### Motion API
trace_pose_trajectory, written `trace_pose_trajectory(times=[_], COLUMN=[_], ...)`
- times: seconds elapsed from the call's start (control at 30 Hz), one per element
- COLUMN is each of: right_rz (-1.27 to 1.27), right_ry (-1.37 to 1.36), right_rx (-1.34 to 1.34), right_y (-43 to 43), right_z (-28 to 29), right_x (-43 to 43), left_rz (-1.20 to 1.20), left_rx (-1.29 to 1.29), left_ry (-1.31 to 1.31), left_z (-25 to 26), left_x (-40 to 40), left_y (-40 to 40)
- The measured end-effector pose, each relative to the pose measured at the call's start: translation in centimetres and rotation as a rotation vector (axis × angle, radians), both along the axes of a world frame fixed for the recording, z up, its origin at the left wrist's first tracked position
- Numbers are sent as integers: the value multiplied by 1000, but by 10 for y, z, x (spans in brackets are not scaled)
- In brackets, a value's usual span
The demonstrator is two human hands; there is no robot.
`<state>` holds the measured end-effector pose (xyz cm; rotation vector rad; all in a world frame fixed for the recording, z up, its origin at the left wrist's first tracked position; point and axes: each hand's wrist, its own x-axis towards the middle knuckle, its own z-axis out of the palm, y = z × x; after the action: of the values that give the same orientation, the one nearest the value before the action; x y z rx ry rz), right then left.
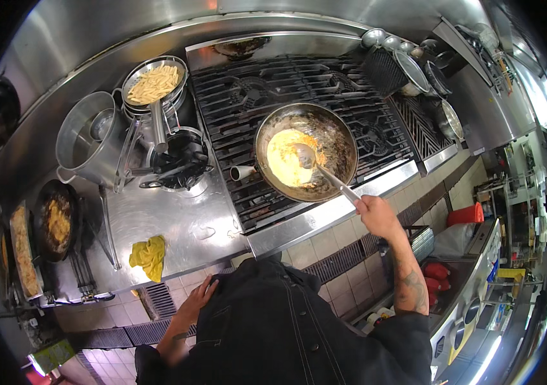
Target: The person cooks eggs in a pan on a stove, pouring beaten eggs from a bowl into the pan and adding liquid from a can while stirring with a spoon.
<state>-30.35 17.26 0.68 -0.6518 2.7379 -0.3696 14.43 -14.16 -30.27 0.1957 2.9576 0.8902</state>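
In my right hand (378, 216) is the handle of a metal ladle (338, 183). Its bowl dips into a creamy yellow sauce (287, 161) inside a wide, dark-stained pan (336, 132). Browned orange residue clings to the pan's inner wall. The pan sits on the front grates of a gas range (235, 120), and a pale tubular handle (243, 172) sticks out at its left. My left hand (201, 293) hangs low beside my black jacket, near the counter's front edge. Nothing shows in its fingers, which look extended and partly hidden at the jacket.
Left of the range, a steel counter (182, 216) bears a yellow cloth (148, 257), a tall pot (85, 159), a strainer of penne (155, 84), a pot of dark-handled utensils (177, 159) and a black frying pan (57, 221). Stacked pans (413, 72) stand at the back right.
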Motion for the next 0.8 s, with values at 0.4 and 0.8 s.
trace_pose_trajectory(times=[0.4,0.8], right_rz=[-340,-264], right_ry=[-478,-357], right_rx=[-212,-49], right_y=[31,23], right_z=[14,36], right_x=[-25,-14], left_rz=[50,67], left_rx=[-66,-127], left_ry=[102,137], left_z=[8,7], left_x=[-18,-17], left_y=[19,25])
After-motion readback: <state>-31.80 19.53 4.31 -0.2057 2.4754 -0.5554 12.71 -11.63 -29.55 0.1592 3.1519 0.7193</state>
